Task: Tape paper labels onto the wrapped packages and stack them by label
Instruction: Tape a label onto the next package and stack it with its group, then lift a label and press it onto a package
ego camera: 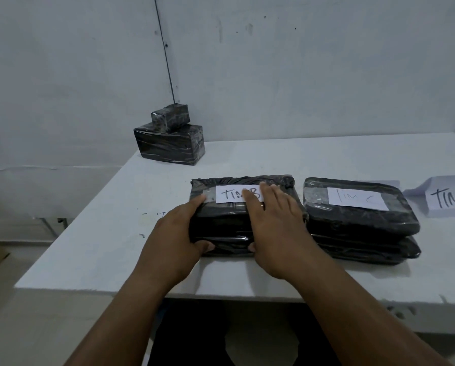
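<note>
A white surface (94, 233) carried every package. At its centre sat the black stack (221, 228) of wrapped packages; a second labelled stack (358, 223) lay just beside it at three o'clock, and two unlabelled packages (169, 140) sat stacked at eleven o'clock. The left hand (178, 233) was clamped on the centre stack's left end. The right hand (274, 225) lay flat, fingers apart, pressing its paper label (229, 194).

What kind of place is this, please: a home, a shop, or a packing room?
Probably a plain packing or sorting room. Black wrapped packages with handwritten paper labels sit in stacks on a bare white table against an unfinished grey wall.
</note>
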### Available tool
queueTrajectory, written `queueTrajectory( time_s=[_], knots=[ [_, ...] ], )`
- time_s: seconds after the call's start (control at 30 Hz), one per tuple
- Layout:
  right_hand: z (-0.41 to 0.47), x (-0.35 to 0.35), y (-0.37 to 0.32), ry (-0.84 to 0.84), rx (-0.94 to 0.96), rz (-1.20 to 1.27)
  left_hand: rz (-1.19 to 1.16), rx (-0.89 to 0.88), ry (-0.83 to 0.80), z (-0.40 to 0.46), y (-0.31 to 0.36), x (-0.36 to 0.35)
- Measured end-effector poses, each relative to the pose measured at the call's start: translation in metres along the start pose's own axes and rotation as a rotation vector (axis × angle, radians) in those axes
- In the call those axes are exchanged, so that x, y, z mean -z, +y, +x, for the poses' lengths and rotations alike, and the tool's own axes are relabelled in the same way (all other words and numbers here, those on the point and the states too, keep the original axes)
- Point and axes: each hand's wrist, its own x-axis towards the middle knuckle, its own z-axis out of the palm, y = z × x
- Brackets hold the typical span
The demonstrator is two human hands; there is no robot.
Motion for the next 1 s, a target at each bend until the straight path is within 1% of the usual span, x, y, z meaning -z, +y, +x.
queueTrajectory(
  time_s=[0.13,0.23,0.3,0.33,0.4,0.47,0.53,0.6,0.73,0.8,0.87,0.93,1.0],
  knots=[
    [0.007,0.002,0.003,-0.017,-0.057,-0.022,-0.046,-0.019,-0.019,0.010,0.000,-0.002],
    [0.010,0.007,0.000,-0.087,-0.076,0.006,-0.186,-0.003,-0.072,0.009,-0.007,0.004],
    [0.012,0.013,-0.005,-0.154,-0.050,0.084,-0.247,-0.022,-0.090,0.007,-0.017,0.013],
    [0.013,0.017,-0.009,-0.178,-0.028,0.125,-0.260,-0.033,-0.065,0.007,-0.021,0.018],
    [0.016,0.023,-0.020,-0.177,0.032,0.179,-0.280,-0.040,0.054,0.010,-0.036,0.027],
    [0.022,0.030,-0.032,-0.123,0.092,0.211,-0.266,-0.010,0.185,0.016,-0.053,0.033],
    [0.034,0.034,-0.048,-0.081,0.142,0.229,-0.212,0.058,0.248,0.024,-0.074,0.037],
    [0.052,0.037,-0.065,-0.062,0.183,0.228,-0.142,0.127,0.228,0.032,-0.097,0.037],
    [0.097,0.035,-0.095,-0.087,0.227,0.164,-0.022,0.224,0.106,0.051,-0.125,0.029],
    [0.122,0.028,-0.107,-0.161,0.236,0.087,-0.002,0.266,0.019,0.062,-0.130,0.025],
    [0.142,0.019,-0.113,-0.268,0.220,-0.005,0.016,0.278,-0.055,0.070,-0.131,0.020],
    [0.157,0.009,-0.116,-0.365,0.209,-0.087,0.016,0.264,-0.054,0.073,-0.131,0.015],
    [0.167,0.001,-0.116,-0.398,0.206,-0.139,0.020,0.247,-0.005,0.071,-0.133,0.009]
  ],
)
